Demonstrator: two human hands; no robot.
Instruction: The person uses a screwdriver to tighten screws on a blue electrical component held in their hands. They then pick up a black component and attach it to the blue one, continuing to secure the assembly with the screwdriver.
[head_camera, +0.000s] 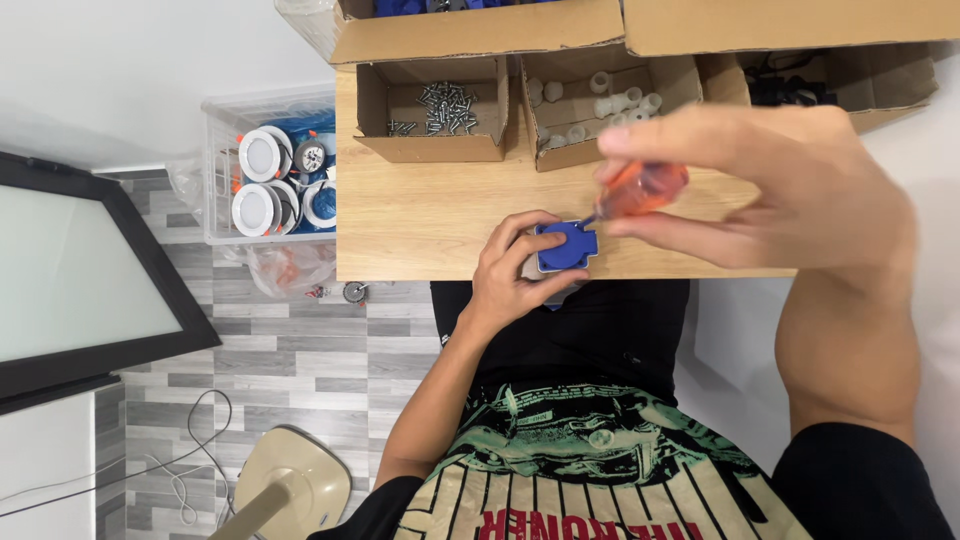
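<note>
Two hands at work over the front edge of the wooden table (420, 215). The left hand (515, 270) is curled around a small blue socket housing (566, 245), fingers wrapped along its left side and thumb tucked beneath, pinning it at the table's near edge. The right hand (790, 190) comes in from the right, raised close to the camera and blurred, its fingers pinched together on the orange translucent handle of a screwdriver (640, 190). The screwdriver's thin shaft angles down and left, and its tip meets the top of the blue housing just beside the left fingertips.

Behind the hands, at the table's far side, an open cardboard box of metal screws (440, 108) sits next to another cardboard box of small white plastic caps (600, 105), with more boxes stacked beyond them and a third open box holding dark parts (790, 85) to the right.

Off the table to the left, a clear plastic bin (268, 170) holds round white light fittings, and a large black-framed panel (80, 270) leans over the grey tiled floor.
</note>
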